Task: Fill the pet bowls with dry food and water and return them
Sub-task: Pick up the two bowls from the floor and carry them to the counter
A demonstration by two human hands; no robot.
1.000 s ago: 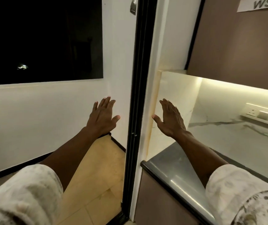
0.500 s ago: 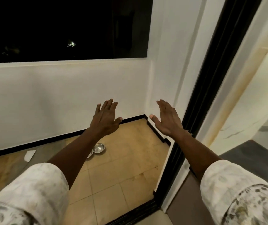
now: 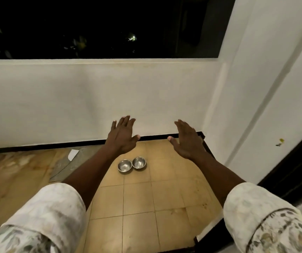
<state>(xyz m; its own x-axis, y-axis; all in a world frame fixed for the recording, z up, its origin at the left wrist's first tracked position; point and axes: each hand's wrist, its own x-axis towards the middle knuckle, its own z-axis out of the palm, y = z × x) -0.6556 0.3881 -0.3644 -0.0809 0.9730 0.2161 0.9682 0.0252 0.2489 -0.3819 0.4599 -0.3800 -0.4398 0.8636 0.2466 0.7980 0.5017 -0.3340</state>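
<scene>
Two small steel pet bowls sit side by side and touching on the tan tiled floor, the left bowl (image 3: 124, 165) and the right bowl (image 3: 139, 162); both look empty. My left hand (image 3: 122, 136) is stretched out in front of me, fingers spread, holding nothing, above and just left of the bowls in the image. My right hand (image 3: 186, 139) is also raised and open, palm turned inward, to the right of the bowls. Both hands are well above the floor and apart from the bowls.
A low white wall (image 3: 91, 99) with a black skirting runs behind the bowls, with a dark window (image 3: 99, 26) above. A white scrap (image 3: 73, 154) lies on the floor at left. A black door frame (image 3: 292, 172) and threshold edge the right.
My view has swung left from the kitchen counter and door frame to the tiled area. Both bowls are now in sight. My hands stay raised and open.
</scene>
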